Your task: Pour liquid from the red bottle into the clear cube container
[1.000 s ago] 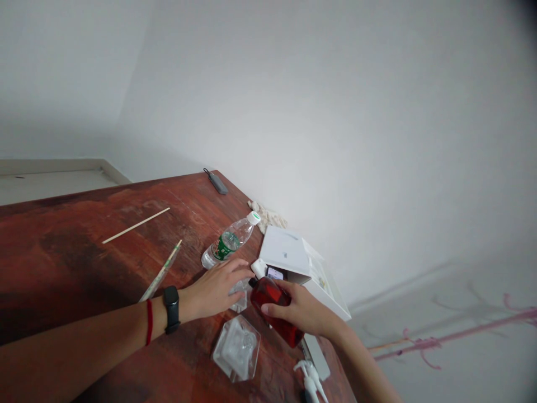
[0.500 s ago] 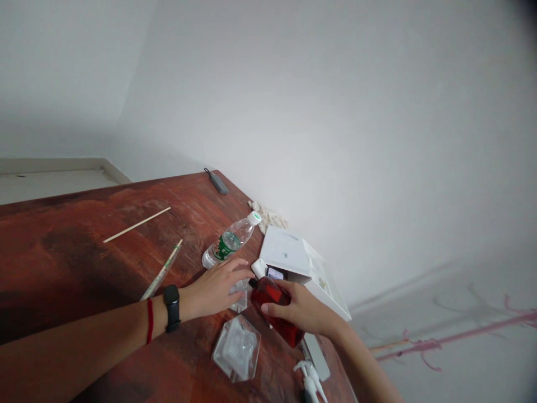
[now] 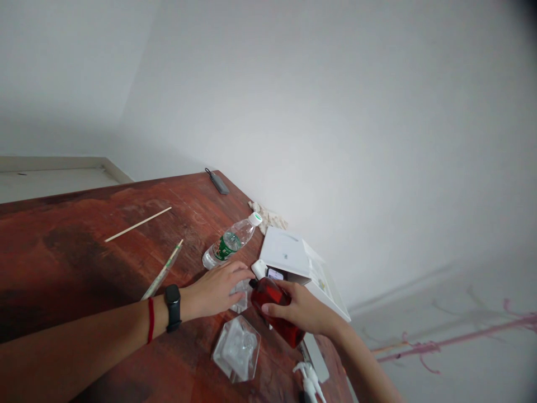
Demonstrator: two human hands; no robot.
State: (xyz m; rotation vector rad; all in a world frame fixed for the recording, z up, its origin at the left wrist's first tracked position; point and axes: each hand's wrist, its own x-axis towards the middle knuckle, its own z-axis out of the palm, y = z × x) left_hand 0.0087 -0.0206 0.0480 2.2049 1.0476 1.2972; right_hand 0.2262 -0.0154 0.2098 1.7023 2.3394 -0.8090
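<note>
My right hand [image 3: 300, 308] is wrapped round a translucent red-brown bottle [image 3: 279, 327]. The bottle lies tilted, its small dark mouth pointing at the fingers of my left hand [image 3: 222, 286]. Between the thumb and fingers of that left hand is a small clear plastic container [image 3: 240, 300], partly hidden by the hand. A second clear container [image 3: 237, 350], six-sided and holding something whitish, sits on the table just in front. A white pump head [image 3: 309, 380] lies near the lower edge of the view, apart from the bottle.
Behind my left hand a water bottle [image 3: 230, 240] with a green label leans in view. To its right stand a white box [image 3: 283, 248] and a phone [image 3: 276, 273]. A thin stick [image 3: 138, 224], a wrapped stick [image 3: 163, 271] and a grey device [image 3: 218, 183] lie on the reddish table [image 3: 84, 246].
</note>
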